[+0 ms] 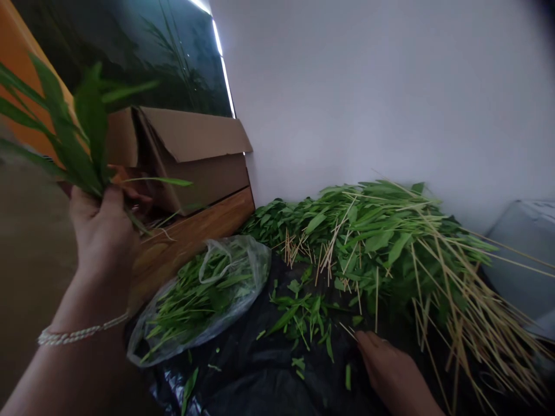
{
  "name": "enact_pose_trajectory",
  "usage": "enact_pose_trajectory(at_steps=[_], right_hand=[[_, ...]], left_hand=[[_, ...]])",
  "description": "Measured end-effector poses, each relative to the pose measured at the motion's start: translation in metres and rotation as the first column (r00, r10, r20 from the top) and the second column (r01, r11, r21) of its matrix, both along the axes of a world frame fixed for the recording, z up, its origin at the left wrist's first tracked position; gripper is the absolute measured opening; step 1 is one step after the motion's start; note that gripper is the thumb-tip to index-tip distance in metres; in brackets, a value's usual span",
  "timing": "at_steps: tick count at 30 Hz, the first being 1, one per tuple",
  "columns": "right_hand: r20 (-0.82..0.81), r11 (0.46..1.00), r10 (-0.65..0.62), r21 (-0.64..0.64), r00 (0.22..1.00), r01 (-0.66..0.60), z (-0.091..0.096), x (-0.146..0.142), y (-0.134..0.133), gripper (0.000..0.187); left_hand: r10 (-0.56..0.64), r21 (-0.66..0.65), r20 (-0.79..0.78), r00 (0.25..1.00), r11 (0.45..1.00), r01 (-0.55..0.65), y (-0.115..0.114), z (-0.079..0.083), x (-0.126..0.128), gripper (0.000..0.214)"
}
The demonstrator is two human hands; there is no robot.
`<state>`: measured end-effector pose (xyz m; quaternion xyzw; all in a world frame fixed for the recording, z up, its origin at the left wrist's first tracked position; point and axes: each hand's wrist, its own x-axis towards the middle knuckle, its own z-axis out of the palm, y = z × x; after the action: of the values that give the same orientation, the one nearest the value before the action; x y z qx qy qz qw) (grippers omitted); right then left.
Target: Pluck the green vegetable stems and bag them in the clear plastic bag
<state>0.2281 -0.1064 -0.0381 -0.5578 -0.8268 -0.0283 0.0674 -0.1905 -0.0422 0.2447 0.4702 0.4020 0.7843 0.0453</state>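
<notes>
Raised at the left, my left hand (106, 225) is closed around the stems of a bunch of long-leaved greens (89, 127), slightly blurred. A beaded bracelet circles that wrist. My right hand (388, 361) is low on the right over black plastic sheeting (260, 381). Two thin pale sticks (347, 330) poke out from its closed fingertips. Just left of it lie loose leaves and cut stem pieces (303, 320). Beyond it is a large heap of leafy greens (373, 231), with many thin tan sticks (463, 306) among and over them.
A clear plastic bag (255, 266) of greens lies open left of centre. Behind it, an open cardboard box (199, 173) stands on a wooden surface (195, 234). A white wall (381, 92) rises behind the heap. A greyish container (522, 254) is at the right edge.
</notes>
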Motion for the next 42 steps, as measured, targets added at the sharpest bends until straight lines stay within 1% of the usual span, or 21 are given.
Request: enact_pose_trajectory(at_steps=[2,5,8,11,13,14,15,18,19,20,23,24,25,26,28,30,32,35,37,39,42], right_hand=[[0.013,1.0,-0.013,-0.01,1.0,0.013,0.003,-0.001,-0.001,0.041],[0.024,0.999,-0.036,-0.001,0.999,0.036,0.005,-0.003,-0.001,0.042],[0.0,0.998,-0.056,0.005,0.998,0.056,0.004,-0.003,0.0,0.045],[-0.128,0.996,-0.076,0.042,0.989,0.082,0.003,-0.001,0.003,0.048],[-0.293,0.988,-0.086,0.097,0.952,0.119,0.005,0.003,0.005,0.046],[-0.39,0.983,-0.081,0.122,0.917,0.139,0.007,0.005,0.006,0.044],[-0.487,0.979,-0.069,0.136,0.871,0.153,0.01,0.008,0.008,0.04],[-0.708,0.974,-0.048,0.124,0.705,0.19,0.018,0.017,0.01,0.032],[-0.744,0.973,-0.058,0.106,0.666,0.203,0.021,0.02,0.011,0.031],[-0.764,0.973,-0.072,0.088,0.641,0.215,0.023,0.023,0.011,0.031],[-0.769,0.964,-0.109,0.074,0.629,0.256,0.028,0.028,0.01,0.028],[-0.765,0.96,-0.111,0.083,0.634,0.267,0.029,0.03,0.01,0.027],[-0.758,0.958,-0.109,0.093,0.643,0.271,0.031,0.031,0.01,0.026],[-0.748,0.958,-0.105,0.101,0.655,0.269,0.032,0.032,0.01,0.025],[-0.716,0.962,-0.101,0.106,0.69,0.25,0.037,0.034,0.01,0.022],[-0.658,0.974,-0.118,0.071,0.744,0.217,0.042,0.035,0.009,0.019],[-0.553,0.986,-0.147,-0.015,0.82,0.167,0.047,0.035,0.006,0.017],[-0.328,0.977,-0.171,-0.175,0.929,0.118,0.052,0.029,-0.002,0.019],[-0.187,0.961,-0.168,-0.25,0.968,0.119,0.051,0.021,-0.009,0.017],[-0.078,0.945,-0.153,-0.303,0.985,0.122,0.049,0.012,-0.015,0.009],[0.011,0.943,-0.113,-0.313,0.994,0.111,0.044,0.006,-0.02,0.008]], left_hand=[[-0.252,0.035,0.134,0.958,0.968,0.25,-0.002,0.0,0.035,0.013],[-0.498,0.015,0.376,0.782,0.847,0.532,-0.006,-0.025,0.089,0.016],[-0.549,-0.123,0.566,0.615,0.681,0.722,-0.013,-0.07,0.147,0.01],[-0.5,-0.225,0.739,0.451,0.447,0.866,-0.022,-0.117,0.202,0.015],[-0.404,-0.229,0.846,0.348,0.315,0.921,-0.025,-0.143,0.232,0.015],[-0.376,-0.221,0.869,0.321,0.286,0.933,-0.026,-0.153,0.244,0.013],[-0.349,-0.218,0.885,0.309,0.276,0.936,-0.027,-0.163,0.254,0.012],[-0.288,-0.244,0.896,0.337,0.314,0.918,-0.032,-0.187,0.274,0.008],[-0.297,-0.256,0.892,0.341,0.289,0.922,-0.035,-0.195,0.277,0.007],[-0.332,-0.267,0.882,0.334,0.232,0.935,-0.038,-0.202,0.278,0.008],[-0.505,-0.328,0.819,0.274,-0.019,0.944,-0.047,-0.218,0.269,0.029],[-0.55,-0.371,0.787,0.278,-0.063,0.926,-0.048,-0.222,0.263,0.037],[-0.586,-0.421,0.749,0.308,-0.063,0.905,-0.047,-0.225,0.255,0.044],[-0.617,-0.475,0.702,0.355,-0.034,0.879,-0.043,-0.226,0.248,0.048],[-0.681,-0.573,0.57,0.46,0.072,0.816,-0.031,-0.227,0.237,0.051],[-0.728,-0.641,0.406,0.553,0.205,0.74,-0.013,-0.226,0.233,0.045],[-0.73,-0.657,0.239,0.641,0.364,0.66,0.005,-0.227,0.235,0.034],[-0.647,-0.574,-0.01,0.763,0.628,0.525,0.023,-0.232,0.241,0.021],[-0.577,-0.509,-0.162,0.801,0.744,0.433,0.025,-0.237,0.24,0.019],[-0.535,-0.474,-0.28,0.797,0.799,0.369,0.021,-0.239,0.237,0.021],[-0.517,-0.461,-0.352,0.78,0.821,0.337,0.012,-0.238,0.231,0.024]])
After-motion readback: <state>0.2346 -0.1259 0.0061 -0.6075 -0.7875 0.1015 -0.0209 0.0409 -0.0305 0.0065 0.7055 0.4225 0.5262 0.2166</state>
